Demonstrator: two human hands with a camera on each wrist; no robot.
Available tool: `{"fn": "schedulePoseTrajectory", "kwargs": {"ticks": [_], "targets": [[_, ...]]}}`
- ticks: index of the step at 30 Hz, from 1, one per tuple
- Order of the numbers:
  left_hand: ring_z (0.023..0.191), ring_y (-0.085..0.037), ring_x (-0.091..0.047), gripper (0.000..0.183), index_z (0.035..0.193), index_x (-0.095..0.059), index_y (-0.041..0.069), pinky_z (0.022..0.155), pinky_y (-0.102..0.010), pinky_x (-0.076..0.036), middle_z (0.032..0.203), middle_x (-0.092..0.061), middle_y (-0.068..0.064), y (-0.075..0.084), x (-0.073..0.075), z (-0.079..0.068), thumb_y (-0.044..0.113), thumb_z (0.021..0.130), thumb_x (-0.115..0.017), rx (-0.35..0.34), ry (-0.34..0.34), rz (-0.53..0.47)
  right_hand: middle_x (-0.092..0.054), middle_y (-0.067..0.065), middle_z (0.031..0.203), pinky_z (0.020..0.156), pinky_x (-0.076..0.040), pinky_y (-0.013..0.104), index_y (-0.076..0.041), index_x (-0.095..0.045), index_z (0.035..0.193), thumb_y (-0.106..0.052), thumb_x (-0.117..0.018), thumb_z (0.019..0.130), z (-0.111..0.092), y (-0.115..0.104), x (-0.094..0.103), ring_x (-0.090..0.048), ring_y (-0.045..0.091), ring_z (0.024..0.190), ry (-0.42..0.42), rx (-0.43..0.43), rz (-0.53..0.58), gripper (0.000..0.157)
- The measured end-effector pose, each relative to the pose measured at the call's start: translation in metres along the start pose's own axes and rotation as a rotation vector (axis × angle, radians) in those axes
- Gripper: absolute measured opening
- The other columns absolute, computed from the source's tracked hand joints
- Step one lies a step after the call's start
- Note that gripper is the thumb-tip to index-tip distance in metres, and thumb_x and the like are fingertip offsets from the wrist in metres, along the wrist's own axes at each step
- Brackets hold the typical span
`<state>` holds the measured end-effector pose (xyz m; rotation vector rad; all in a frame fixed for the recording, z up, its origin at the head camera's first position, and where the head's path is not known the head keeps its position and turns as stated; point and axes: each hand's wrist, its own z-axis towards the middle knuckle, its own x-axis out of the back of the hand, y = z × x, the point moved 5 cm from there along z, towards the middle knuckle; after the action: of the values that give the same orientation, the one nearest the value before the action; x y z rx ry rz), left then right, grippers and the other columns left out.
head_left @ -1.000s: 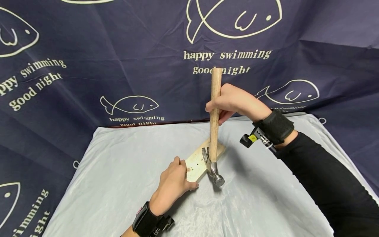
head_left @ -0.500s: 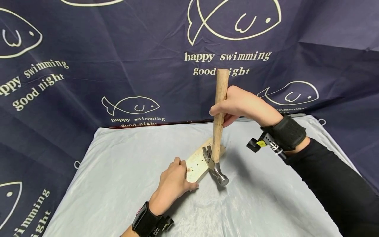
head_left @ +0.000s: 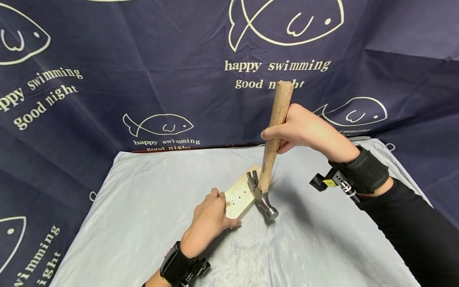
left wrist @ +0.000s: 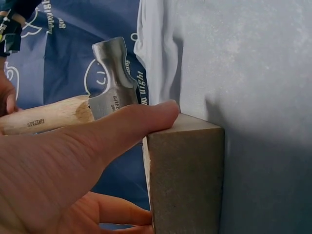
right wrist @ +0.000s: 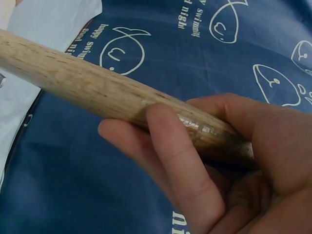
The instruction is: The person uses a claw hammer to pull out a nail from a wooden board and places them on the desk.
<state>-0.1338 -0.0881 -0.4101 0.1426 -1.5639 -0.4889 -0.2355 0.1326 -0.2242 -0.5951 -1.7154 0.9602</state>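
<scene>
My right hand [head_left: 305, 129] grips the wooden handle of a claw hammer [head_left: 275, 135], fingers and thumb curled round it in the right wrist view. The handle stands steeply, its top leaning right. Its steel head is low, the claw over the far part of a pale wooden board [head_left: 238, 197] and the striking face pointing down to the right. Several small dark holes dot the board. My left hand [head_left: 208, 221] holds the board's near end, thumb along one side and fingers on the other. In the left wrist view the hammer head [left wrist: 114, 73] shows beyond my thumb.
A pale blue cloth [head_left: 150, 207] covers the table under the board. Behind the table hangs a dark blue curtain [head_left: 201, 79] with white fish and lettering. Both wrists wear black straps with small cameras.
The hammer handle has tilted to the right as my right hand moved right, the head shifting slightly right and up. My left hand and the board have stayed in place.
</scene>
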Motion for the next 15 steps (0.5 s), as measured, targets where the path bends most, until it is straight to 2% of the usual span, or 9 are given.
{"fn": "schedulePoseTrajectory", "kwargs": {"ticks": [7, 15], "targets": [[0.078, -0.019, -0.049, 0.074, 0.113, -0.066, -0.005, 0.056, -0.035, -0.05, 0.094, -0.048, -0.005, -0.001, -0.001, -0.001, 0.043, 0.069, -0.101, -0.003, -0.006, 0.038, -0.076, 0.017, 0.097, 0.071, -0.065, 0.041, 0.007, -0.071, 0.105, -0.015, -0.079, 0.092, -0.007, 0.005, 0.001, -0.078, 0.028, 0.081, 0.001, 0.022, 0.017, 0.027], [0.079, -0.019, -0.05, 0.074, 0.114, -0.066, -0.005, 0.056, -0.036, -0.05, 0.096, -0.048, -0.006, -0.001, 0.0, 0.0, 0.043, 0.07, -0.101, -0.012, -0.012, 0.034, -0.076, 0.013, 0.098, 0.071, -0.065, 0.041, 0.004, -0.075, 0.108, -0.015, -0.077, 0.094, -0.017, 0.008, 0.002, -0.077, 0.025, 0.084, 0.01, 0.067, 0.01, 0.024]]}}
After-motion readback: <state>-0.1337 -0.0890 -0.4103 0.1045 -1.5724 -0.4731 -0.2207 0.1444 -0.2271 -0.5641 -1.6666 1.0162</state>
